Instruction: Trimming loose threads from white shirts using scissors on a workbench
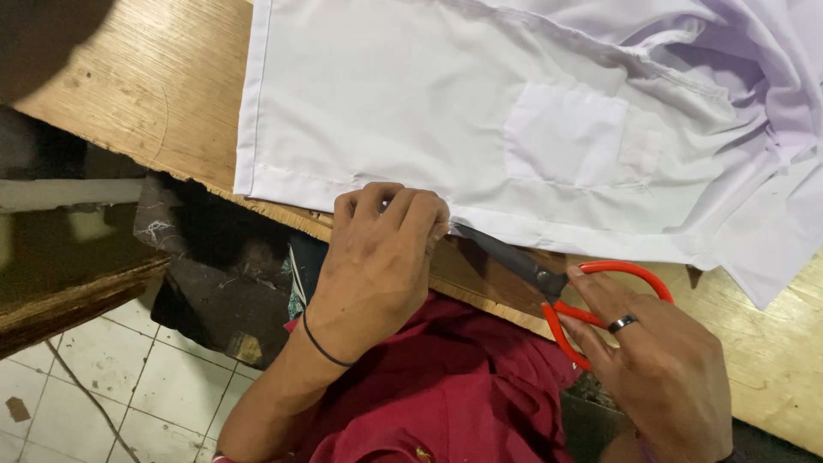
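A: Pressing, knuckles up: left hand [386, 249], curled onto hem of one white garment [446, 111] on wooden surface [163, 86].

B: Gripping one pair of red-handled scissors [557, 287]: right hand [660, 369], blades at hem.

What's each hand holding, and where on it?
Right hand holds the scissors by the orange handle loops. Left hand pinches the hem of the white garment at the table edge.

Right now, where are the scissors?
The red-handled scissors are in the right hand, lower right of the head view, blades pointing at the white garment's hem beside the left hand.
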